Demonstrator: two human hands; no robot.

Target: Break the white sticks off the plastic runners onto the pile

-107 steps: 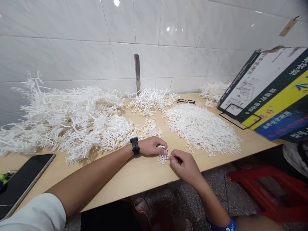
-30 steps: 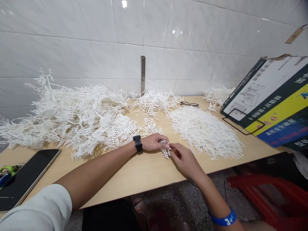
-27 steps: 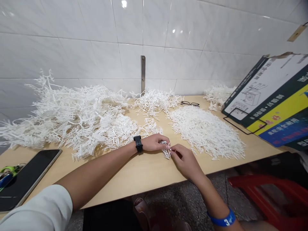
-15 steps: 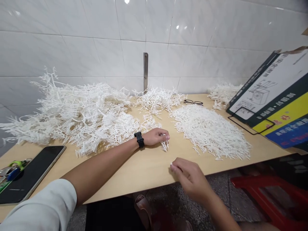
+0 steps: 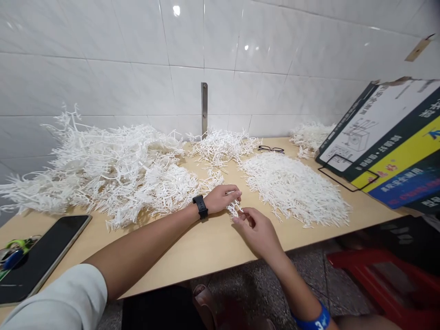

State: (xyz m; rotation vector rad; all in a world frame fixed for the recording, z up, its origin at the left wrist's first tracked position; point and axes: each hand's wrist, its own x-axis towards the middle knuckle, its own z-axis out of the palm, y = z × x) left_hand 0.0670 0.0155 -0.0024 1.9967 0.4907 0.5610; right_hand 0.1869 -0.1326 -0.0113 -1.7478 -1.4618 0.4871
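A small white branched plastic piece (image 5: 233,208) is pinched between the thumb and fingers of my left hand (image 5: 222,198), just above the table. My right hand (image 5: 259,229) has come up to its lower end, thumb and forefinger closing on one of the thin prongs. The fingertips partly cover the piece. To the left lies a big tangled heap of white branched plastic pieces (image 5: 117,165). On the right, a flatter pile of short loose white pieces (image 5: 295,188) spreads out. A smaller tangled clump (image 5: 225,144) sits between them, near the wall.
Folded glasses (image 5: 271,149) lie behind the flat pile. A printed carton (image 5: 388,146) leans at the right, with another white clump (image 5: 311,133) beside it. A phone (image 5: 51,252) and keys (image 5: 15,252) are at the left edge. A red stool (image 5: 378,284) stands below the table.
My right hand has moved up and left from the table's front edge to the piece in my left hand. My left hand stays nearly in place. The view has shifted slightly.
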